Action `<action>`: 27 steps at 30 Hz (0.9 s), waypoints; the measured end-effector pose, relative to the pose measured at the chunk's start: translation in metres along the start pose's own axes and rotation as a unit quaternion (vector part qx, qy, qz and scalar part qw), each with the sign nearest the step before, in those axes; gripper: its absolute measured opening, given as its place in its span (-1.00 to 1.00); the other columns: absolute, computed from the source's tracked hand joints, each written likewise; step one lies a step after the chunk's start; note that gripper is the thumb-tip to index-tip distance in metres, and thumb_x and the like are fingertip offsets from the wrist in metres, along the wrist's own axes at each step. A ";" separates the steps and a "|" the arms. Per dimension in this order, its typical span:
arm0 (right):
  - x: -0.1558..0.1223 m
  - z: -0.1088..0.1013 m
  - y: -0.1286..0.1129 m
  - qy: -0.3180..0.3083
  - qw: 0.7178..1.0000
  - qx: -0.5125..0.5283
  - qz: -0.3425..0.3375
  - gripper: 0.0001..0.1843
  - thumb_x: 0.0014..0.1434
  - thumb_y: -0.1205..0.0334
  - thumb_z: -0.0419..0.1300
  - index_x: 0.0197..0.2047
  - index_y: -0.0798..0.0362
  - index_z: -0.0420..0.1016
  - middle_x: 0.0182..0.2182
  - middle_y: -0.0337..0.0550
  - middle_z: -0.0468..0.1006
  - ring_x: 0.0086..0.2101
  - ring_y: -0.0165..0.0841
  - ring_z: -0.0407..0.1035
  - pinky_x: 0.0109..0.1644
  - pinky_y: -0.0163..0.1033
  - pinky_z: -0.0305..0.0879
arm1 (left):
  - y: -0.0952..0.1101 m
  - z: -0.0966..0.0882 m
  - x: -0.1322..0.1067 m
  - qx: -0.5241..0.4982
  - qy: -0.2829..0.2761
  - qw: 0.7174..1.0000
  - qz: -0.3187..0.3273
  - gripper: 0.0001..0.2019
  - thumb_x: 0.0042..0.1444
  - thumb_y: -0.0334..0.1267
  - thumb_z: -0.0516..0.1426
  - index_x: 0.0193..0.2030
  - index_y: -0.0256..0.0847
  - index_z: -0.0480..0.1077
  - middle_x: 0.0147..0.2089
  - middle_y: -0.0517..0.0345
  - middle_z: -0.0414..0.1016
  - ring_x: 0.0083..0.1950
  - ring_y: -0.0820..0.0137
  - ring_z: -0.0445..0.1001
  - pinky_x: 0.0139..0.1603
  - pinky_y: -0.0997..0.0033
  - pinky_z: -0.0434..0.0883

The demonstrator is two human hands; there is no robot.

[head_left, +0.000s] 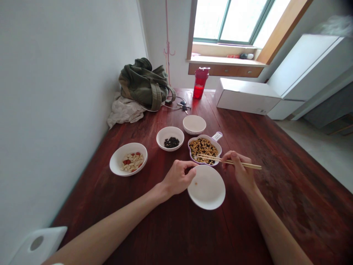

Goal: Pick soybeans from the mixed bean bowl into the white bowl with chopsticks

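Observation:
My right hand (pixel 240 170) is closed round a pair of wooden chopsticks (pixel 228 161), whose tips reach over a handled bowl (pixel 217 146) full of mixed yellow and dark beans. My left hand (pixel 178 178) rests with curled fingers against the left rim of a nearly empty white bowl (pixel 208 191) that holds a single small bean. Further back stand a white bowl of black beans (pixel 170 138), an empty white bowl (pixel 194 124) and, to the left, a white bowl of peanuts and red pieces (pixel 128 159).
All this stands on a dark red wooden table (pixel 275 176). At the far end lie a green bag (pixel 143 84) on a pale cloth, keys (pixel 184 106), a red bottle (pixel 200 82) and a white box (pixel 245 95). A white wall runs along the left.

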State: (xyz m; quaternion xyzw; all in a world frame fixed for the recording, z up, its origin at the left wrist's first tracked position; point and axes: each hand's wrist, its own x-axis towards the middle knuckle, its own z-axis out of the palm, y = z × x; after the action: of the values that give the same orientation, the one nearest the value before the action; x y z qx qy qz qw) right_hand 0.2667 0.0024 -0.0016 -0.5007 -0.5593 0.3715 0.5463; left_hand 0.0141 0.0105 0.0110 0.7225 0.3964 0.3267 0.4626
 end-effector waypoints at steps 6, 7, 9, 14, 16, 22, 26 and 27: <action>0.000 0.000 0.000 0.011 1.000 0.006 0.004 -0.47 0.40 -0.14 0.07 -0.38 0.06 0.60 -0.51 -0.12 0.55 -0.49 -0.33 0.42 -0.45 -0.26 0.30 | 0.000 0.000 0.000 0.005 -0.001 1.000 -0.003 -0.66 0.26 -0.33 0.09 0.04 -0.27 0.64 -0.13 0.06 0.71 -0.22 0.33 0.63 -0.26 0.49 0.44; 0.000 0.000 0.001 0.014 1.000 0.008 0.006 -0.48 0.40 -0.13 0.07 -0.37 0.06 0.61 -0.51 -0.11 0.55 -0.49 -0.32 0.43 -0.45 -0.26 0.30 | 0.001 0.000 0.000 0.005 -0.001 1.000 -0.003 -0.66 0.26 -0.34 0.09 0.04 -0.27 0.64 -0.14 0.06 0.71 -0.22 0.33 0.63 -0.27 0.49 0.44; 0.000 0.000 0.002 0.019 1.000 0.008 0.007 -0.48 0.40 -0.12 0.07 -0.38 0.07 0.61 -0.50 -0.10 0.56 -0.49 -0.32 0.43 -0.46 -0.26 0.29 | 0.002 -0.001 0.000 0.005 -0.002 1.000 -0.003 -0.66 0.26 -0.34 0.09 0.04 -0.27 0.64 -0.14 0.05 0.72 -0.23 0.34 0.63 -0.27 0.49 0.44; -0.001 0.000 0.002 0.031 0.999 0.004 0.007 -0.48 0.38 -0.12 0.10 -0.40 0.08 0.63 -0.55 -0.11 0.54 -0.53 -0.33 0.41 -0.49 -0.26 0.29 | 0.001 -0.001 0.000 0.005 -0.002 1.000 -0.001 -0.66 0.26 -0.33 0.09 0.04 -0.29 0.64 -0.12 0.03 0.71 -0.22 0.33 0.62 -0.26 0.49 0.44; -0.001 0.000 0.002 0.040 0.999 0.013 0.011 -0.48 0.37 -0.12 0.12 -0.41 0.08 0.63 -0.57 -0.12 0.53 -0.55 -0.35 0.40 -0.50 -0.27 0.29 | 0.001 -0.001 0.000 0.005 -0.003 1.000 -0.002 -0.66 0.26 -0.33 0.09 0.04 -0.29 0.64 -0.13 0.03 0.71 -0.23 0.33 0.62 -0.27 0.49 0.44; 0.000 0.000 0.005 0.060 0.995 0.069 0.030 -0.47 0.34 -0.14 0.15 -0.45 0.09 0.62 -0.57 -0.12 0.53 -0.59 -0.38 0.38 -0.57 -0.31 0.26 | 0.001 0.000 0.000 0.004 -0.003 1.000 -0.003 -0.66 0.26 -0.34 0.08 0.03 -0.28 0.64 -0.17 0.07 0.71 -0.23 0.33 0.62 -0.28 0.50 0.43; 0.003 -0.006 0.004 0.085 0.985 0.145 0.025 -0.49 0.34 -0.10 0.18 -0.47 0.10 0.62 -0.53 -0.12 0.52 -0.59 -0.40 0.40 -0.60 -0.33 0.26 | 0.001 0.000 0.000 0.003 0.002 1.000 -0.001 -0.66 0.25 -0.35 0.09 0.02 -0.27 0.65 -0.17 0.08 0.71 -0.23 0.34 0.62 -0.26 0.51 0.43; 0.003 -0.009 0.002 0.089 0.981 0.170 0.021 -0.49 0.34 -0.09 0.19 -0.48 0.09 0.62 -0.52 -0.12 0.52 -0.59 -0.41 0.40 -0.61 -0.34 0.26 | 0.001 0.000 0.000 0.003 0.002 1.000 -0.001 -0.67 0.25 -0.35 0.09 0.02 -0.27 0.65 -0.18 0.08 0.71 -0.23 0.34 0.62 -0.26 0.51 0.42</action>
State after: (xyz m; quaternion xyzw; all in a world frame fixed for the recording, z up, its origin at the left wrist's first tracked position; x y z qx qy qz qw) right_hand 0.2761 0.0050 -0.0015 -0.4434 -0.4262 0.4267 0.6631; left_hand 0.0139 0.0100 0.0122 0.7231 0.3991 0.3264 0.4597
